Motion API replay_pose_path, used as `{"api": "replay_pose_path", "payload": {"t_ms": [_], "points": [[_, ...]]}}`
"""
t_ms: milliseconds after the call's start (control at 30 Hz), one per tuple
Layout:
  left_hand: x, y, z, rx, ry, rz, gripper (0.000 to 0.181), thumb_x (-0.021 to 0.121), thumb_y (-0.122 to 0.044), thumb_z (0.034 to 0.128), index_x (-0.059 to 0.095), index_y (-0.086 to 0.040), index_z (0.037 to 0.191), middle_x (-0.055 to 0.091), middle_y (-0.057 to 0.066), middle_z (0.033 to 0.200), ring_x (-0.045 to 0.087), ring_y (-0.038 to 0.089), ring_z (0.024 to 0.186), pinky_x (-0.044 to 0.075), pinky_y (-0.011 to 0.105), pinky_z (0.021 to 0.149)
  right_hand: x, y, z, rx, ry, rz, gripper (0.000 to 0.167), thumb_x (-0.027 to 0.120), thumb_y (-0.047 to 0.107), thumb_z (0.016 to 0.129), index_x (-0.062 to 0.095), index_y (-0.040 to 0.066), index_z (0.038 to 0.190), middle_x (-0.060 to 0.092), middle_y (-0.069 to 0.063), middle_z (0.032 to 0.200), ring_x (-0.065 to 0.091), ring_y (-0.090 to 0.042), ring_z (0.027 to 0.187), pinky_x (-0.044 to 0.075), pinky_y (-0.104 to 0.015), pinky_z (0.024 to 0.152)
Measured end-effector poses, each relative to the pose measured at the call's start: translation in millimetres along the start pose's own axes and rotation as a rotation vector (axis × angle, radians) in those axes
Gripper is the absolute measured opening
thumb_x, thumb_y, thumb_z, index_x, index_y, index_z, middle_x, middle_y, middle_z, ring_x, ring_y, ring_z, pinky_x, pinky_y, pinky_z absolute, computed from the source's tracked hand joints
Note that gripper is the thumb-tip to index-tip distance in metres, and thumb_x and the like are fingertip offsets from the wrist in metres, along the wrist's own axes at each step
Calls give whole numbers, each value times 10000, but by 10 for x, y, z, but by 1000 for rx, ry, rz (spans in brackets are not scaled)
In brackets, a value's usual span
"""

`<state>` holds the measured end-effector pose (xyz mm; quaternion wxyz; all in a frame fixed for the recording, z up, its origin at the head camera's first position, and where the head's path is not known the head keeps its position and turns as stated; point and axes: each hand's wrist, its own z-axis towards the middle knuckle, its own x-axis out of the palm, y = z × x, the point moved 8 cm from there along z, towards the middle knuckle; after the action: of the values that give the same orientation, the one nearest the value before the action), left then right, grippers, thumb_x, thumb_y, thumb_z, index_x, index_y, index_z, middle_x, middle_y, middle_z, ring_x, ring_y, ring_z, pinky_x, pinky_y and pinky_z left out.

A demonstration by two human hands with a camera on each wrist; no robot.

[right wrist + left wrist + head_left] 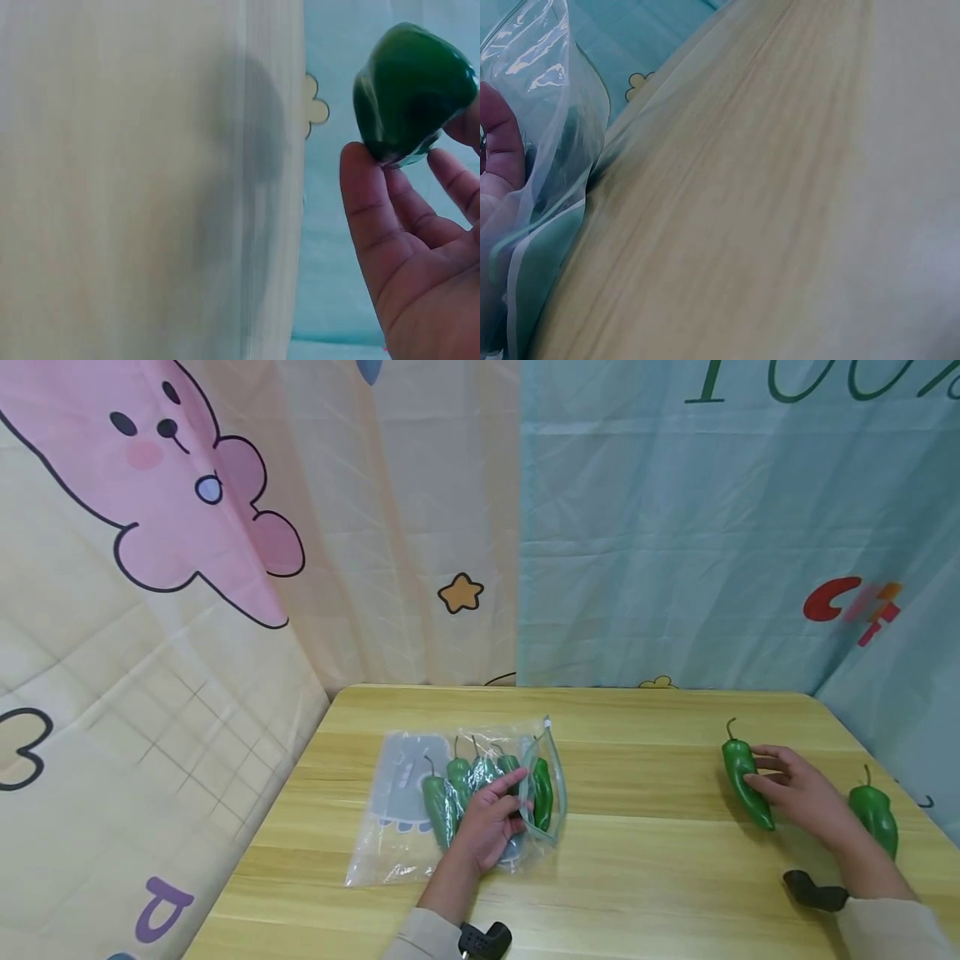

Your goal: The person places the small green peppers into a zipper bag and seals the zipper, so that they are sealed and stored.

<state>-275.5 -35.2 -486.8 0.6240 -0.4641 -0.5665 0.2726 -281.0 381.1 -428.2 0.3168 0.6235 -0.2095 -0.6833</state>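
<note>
Sleeves [426, 935] nearest, 6 and 4 o'clock. Hands well apart. Left hand [487, 827], 6 o'clock, grips the rim of a clear bag [367, 856], seemingly to keep its mouth spread; bagged peppers [437, 806] inside. Loose pepper [877, 817] on the tabletop [645, 885], 4 o'clock, beside the right forearm. Right hand [802, 793] pinches a curved pepper [738, 768] mid-body, stem toward 11, probably for balance. Curtain [637, 527] beyond, 12 o'clock.

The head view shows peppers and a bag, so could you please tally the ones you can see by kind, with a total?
Green peppers: 7 (5 seen inside the bag, 1 in the right hand, 1 by the right forearm)
Clear bag: 1
Total: 8
</note>
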Motion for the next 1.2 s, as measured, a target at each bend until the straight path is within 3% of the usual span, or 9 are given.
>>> {"api": "replay_pose_path", "payload": {"t_ms": [100, 233, 333, 433, 567, 1200], "points": [[1, 9, 11, -6, -7, -5, 539, 521, 70, 867, 535, -14, 1399, 559, 81, 1258, 605, 126, 821, 507, 220, 617, 40, 76, 9, -40, -19, 31, 508, 575, 158, 1005, 386, -127, 1381, 476, -398, 1276, 451, 185, 890, 499, -166, 659], [-1, 13, 20, -4, -5, -2, 534, 514, 73, 872, 531, -5, 1400, 562, 80, 1255, 603, 125, 819, 508, 224, 619, 116, 157, 28, -45, -14, 50, 503, 580, 152, 1002, 395, -123, 1381, 483, -386, 1279, 446, 183, 892, 496, -163, 673], [-1, 12, 17, -7, -5, 1, 534, 514, 72, 874, 530, -7, 1403, 566, 82, 1252, 604, 124, 819, 508, 223, 620, 186, 204, 53, -32, 3, 46, 509, 581, 172, 1004, 397, -113, 1384, 490, -371, 1285, 494, 114, 915, 502, -176, 685], [-5, 15, 11, -13, -7, 5, 536, 516, 70, 877, 529, -13, 1406, 562, 86, 1262, 607, 124, 820, 508, 221, 619, 260, 267, 83, -33, 18, 48, 513, 580, 176, 1005, 394, -108, 1388, 500, -360, 1284, 601, -115, 984, 517, -207, 694], [-3, 12, 4, -9, -1, 8, 538, 517, 66, 880, 521, -8, 1412, 550, 98, 1276, 606, 123, 820, 506, 218, 618, 354, 372, 114, -40, 38, 65, 516, 577, 179, 1007, 388, -97, 1400, 503, -342, 1295, 593, -401, 1049, 531, -243, 699], [-1, 2, 10, -4, -6, 13, 540, 535, 65, 870, 526, -1, 1406, 567, 84, 1198, 600, 126, 828, 506, 218, 610, 683, 752, 254, -90, 73, 151, 499, 605, 181, 991, 422, -44, 1398, 493, -303, 1338, 575, -341, 1011, 553, -311, 673]]}}
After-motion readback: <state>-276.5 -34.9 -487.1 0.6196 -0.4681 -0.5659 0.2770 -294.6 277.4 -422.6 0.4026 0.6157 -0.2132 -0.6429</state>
